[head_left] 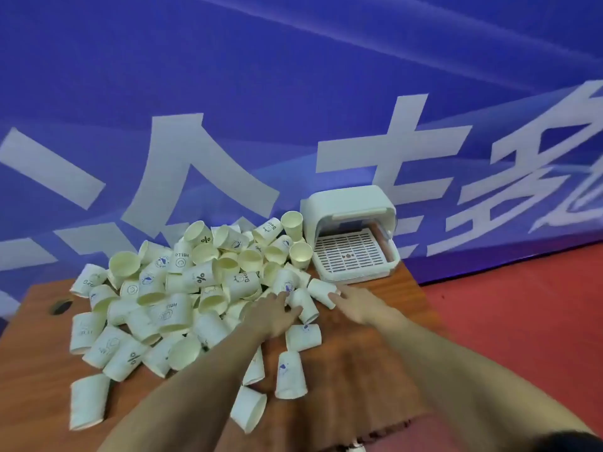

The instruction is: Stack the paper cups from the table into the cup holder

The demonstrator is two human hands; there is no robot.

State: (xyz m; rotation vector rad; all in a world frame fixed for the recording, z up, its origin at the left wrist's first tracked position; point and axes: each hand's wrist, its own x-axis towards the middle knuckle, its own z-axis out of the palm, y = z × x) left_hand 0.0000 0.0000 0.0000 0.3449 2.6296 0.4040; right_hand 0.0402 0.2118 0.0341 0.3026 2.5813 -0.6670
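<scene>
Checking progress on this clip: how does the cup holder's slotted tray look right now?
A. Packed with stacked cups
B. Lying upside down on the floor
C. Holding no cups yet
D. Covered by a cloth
C: the cup holder stands at the table's far right corner, its slotted tray bare, and the paper cups lie piled beside it.

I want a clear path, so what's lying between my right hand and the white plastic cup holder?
In the head view, one white paper cup on its side touches the right hand; beyond it, bare wooden table reaches the white plastic cup holder.

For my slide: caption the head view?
Both hands reach into scattered paper cups beside the empty cup holder.
</scene>
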